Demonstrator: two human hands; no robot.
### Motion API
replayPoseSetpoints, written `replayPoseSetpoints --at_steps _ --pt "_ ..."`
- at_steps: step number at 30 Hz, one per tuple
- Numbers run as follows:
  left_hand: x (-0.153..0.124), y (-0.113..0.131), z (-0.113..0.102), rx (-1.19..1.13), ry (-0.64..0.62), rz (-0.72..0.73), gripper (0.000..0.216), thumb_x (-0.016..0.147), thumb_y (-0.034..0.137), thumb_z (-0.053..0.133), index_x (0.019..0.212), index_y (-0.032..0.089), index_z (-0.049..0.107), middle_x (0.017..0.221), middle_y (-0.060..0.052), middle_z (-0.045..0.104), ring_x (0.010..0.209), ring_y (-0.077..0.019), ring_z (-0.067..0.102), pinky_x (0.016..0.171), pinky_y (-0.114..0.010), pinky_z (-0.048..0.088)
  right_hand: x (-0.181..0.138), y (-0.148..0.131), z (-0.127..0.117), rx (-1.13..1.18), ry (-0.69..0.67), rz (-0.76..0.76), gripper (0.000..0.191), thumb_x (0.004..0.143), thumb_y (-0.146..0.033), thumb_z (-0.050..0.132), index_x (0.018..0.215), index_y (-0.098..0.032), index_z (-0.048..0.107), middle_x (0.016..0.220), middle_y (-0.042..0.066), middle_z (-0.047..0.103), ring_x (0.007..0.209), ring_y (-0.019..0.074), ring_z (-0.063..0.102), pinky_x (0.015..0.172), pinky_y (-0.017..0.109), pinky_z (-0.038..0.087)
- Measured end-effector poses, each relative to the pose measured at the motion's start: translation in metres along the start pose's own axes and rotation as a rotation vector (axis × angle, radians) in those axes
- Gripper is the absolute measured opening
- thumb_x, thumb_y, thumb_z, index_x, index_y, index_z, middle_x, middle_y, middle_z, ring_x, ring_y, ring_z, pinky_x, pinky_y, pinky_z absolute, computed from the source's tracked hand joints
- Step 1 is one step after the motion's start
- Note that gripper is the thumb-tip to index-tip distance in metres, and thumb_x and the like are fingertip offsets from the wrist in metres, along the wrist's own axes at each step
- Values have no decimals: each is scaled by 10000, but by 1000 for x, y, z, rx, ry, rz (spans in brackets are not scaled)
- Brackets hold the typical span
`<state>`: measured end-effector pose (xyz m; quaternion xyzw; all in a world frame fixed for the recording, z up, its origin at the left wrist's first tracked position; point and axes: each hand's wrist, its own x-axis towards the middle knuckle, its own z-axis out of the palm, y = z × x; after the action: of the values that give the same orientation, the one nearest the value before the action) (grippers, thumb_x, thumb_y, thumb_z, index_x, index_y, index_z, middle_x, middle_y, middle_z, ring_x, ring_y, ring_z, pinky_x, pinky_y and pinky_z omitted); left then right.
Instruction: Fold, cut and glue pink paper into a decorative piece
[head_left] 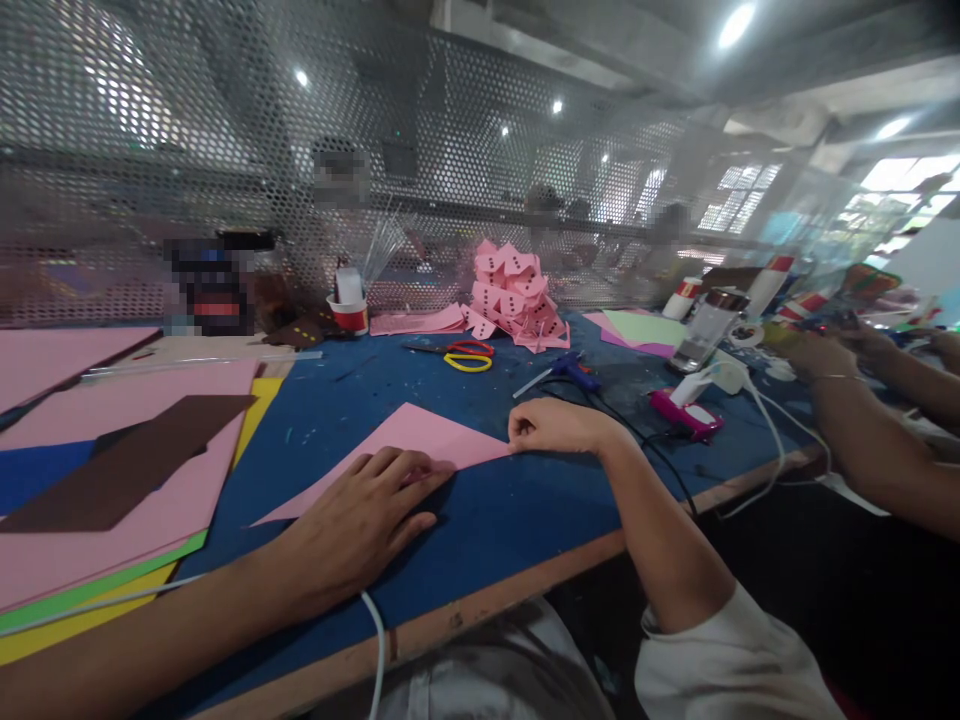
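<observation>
A folded pink paper triangle (409, 440) lies on the blue table (525, 520) in front of me. My left hand (360, 525) rests flat on its lower left part, fingers stretched out over the paper. My right hand (551, 425) is closed in a loose fist, its fingertips pinching the paper's right corner against the table.
Stacked pink, green, yellow sheets (112, 520) with a brown piece (127, 465) lie left. Behind are scissors (465, 355), a heap of folded pink paper pieces (514, 295), a cup (349, 300), glue guns (570, 370) with cables. Another person's arms (870, 440) work at right. A mesh wall stands behind.
</observation>
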<state>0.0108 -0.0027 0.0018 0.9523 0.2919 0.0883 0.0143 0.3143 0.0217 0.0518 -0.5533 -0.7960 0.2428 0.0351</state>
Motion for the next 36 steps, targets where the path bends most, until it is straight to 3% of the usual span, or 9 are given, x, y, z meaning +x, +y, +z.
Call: replayPoseSetpoints --at_steps 24,28,33,36 --pt "0 0 0 -6 46 20 451 1015 424 473 1459 341 467 1328 -70 587 1167 -264 530 1026 -435 421 0 4 -2 63 -1 -19 159 777 -142 656 921 -184 710 908 31 729 793 160 641 639 220 419" --pt "1 1 -1 -5 24 14 443 1020 434 456 1451 331 474 1346 -70 572 1176 -268 518 1019 -439 414 -2 5 -5 74 41 -52 173 830 -130 597 960 -179 701 964 40 731 858 165 648 715 231 436" --pt "1 0 2 -7 52 22 454 1014 422 476 1461 346 460 1310 -61 583 1156 -259 527 987 -416 421 1 -12 0 132 235 -195 150 894 -227 601 1007 -179 687 1059 50 702 957 174 634 825 260 441" --pt "0 -1 3 -8 69 32 448 1015 423 474 1454 337 475 1275 -70 590 1132 -256 534 980 -411 420 11 -29 9 45 178 -253 144 896 -276 635 963 -181 720 1012 52 706 925 180 628 805 265 427"
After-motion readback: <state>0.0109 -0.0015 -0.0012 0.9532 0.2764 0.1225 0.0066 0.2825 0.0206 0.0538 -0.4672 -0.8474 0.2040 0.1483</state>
